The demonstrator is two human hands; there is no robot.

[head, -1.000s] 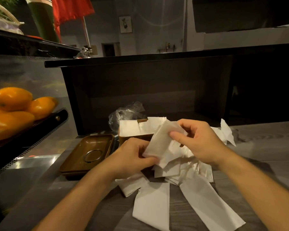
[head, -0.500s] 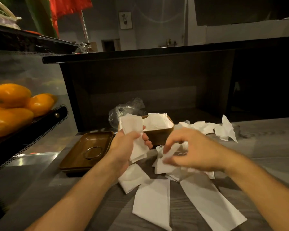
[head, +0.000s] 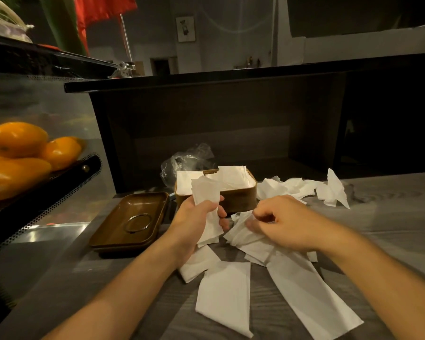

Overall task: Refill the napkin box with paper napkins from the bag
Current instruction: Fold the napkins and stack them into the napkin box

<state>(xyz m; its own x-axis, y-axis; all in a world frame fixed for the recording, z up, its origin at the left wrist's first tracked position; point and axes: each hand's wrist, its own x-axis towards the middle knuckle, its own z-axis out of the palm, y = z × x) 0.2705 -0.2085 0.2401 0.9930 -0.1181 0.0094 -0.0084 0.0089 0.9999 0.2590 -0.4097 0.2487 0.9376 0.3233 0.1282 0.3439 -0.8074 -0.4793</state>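
On the grey counter, head view: only one camera, looking down over both forearms.

Left hand: the left hand (head: 198, 218) grips a folded napkin (head: 205, 204) upright in its curled fingers and thumb, just in front of the napkin box.

Right hand: the right hand (head: 284, 220) hangs low over the loose pile of napkins (head: 249, 238); its fingers are curled and blurred, seemingly pinching at a sheet, but I cannot tell whether anything is actually caught.

Napkin box: the brown napkin box (head: 241, 198) stands beyond both hands, already partly filled, with white sheets sticking up unevenly above its rim.

Bag: the clear plastic bag (head: 185, 160) sits crumpled behind the box, against the dark cabinet (head: 219, 128); its contents cannot be made out.

Loose sheets: long napkins (head: 312, 298) lie spread near the front edge, and crumpled ones (head: 304, 188) lie to the right of the box.

Lid: a brown lid (head: 130, 220) with a ring lies open side up, left of the box.

Risk, tearing: thin paper pinched from a tangled pile may rip or come up several at once.

Risk, jamming: pushing the held napkin in over the uneven ones could crumple it or keep the lid from seating.

Risk, falling: a forearm sweeping over the front sheets could carry them off the counter.
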